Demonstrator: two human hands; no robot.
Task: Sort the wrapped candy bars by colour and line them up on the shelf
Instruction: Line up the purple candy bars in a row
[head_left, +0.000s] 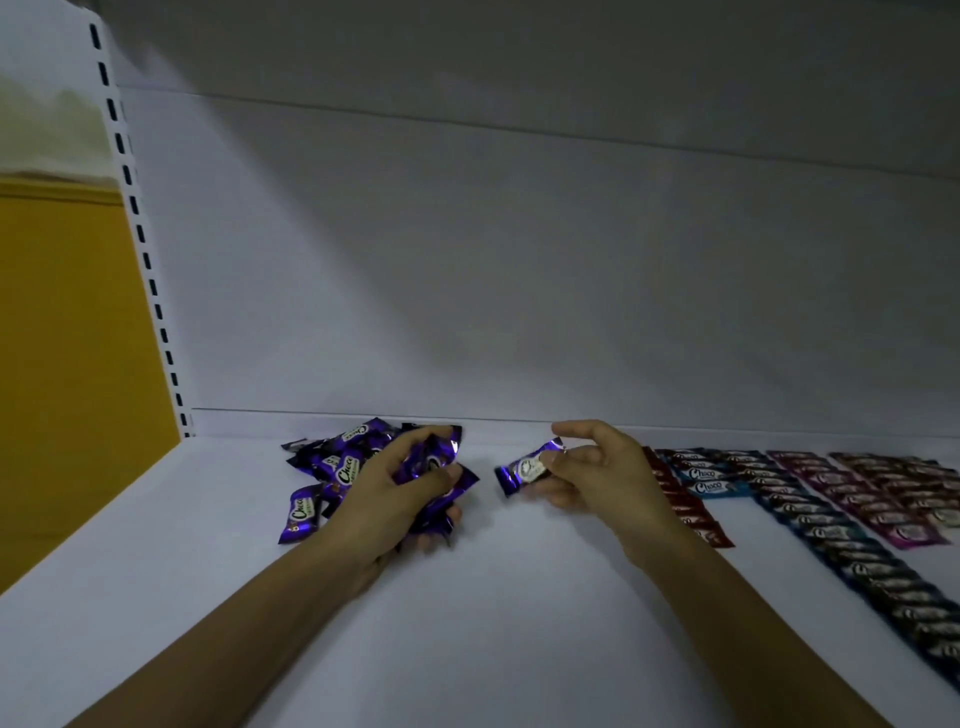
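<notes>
Head view: Person's L hand (384, 501) curls round a bunch of purple bars (413, 465), thumb on top & fingers wrapped under, at the near edge of a loose pile of purple bars (340, 462) lying towards the back-left of the white shelf (467, 623). One purple bar (298, 512) of that pile lies at its near-left edge, label up.

R hand (602, 470), partly open, pinches a single purple bar (527, 467) by its right end btwn thumb & fingers, index finger crooked above it. That bar sits tilted in the gap btwn the 2 hands, apart from the pile. Whether it touches the shelf can't be told.

To the right of the R hand, sorted bars lie in slanted rows running from the back of the shelf towards the front-right: a red row (691, 512) just beside the wrist, partly hidden by it; a short light-blue group (706, 480) next to it; a long dark-blue row (857, 551) reaching furthest forward; then a pink row (857, 501) & a paler row (904, 473) at the frame's edge.

Behind all this stands the shelf's plain white back panel (519, 260); a slotted upright (140, 234) runs up the left side, w/ a yellow wall (67, 338) beyond it.
</notes>
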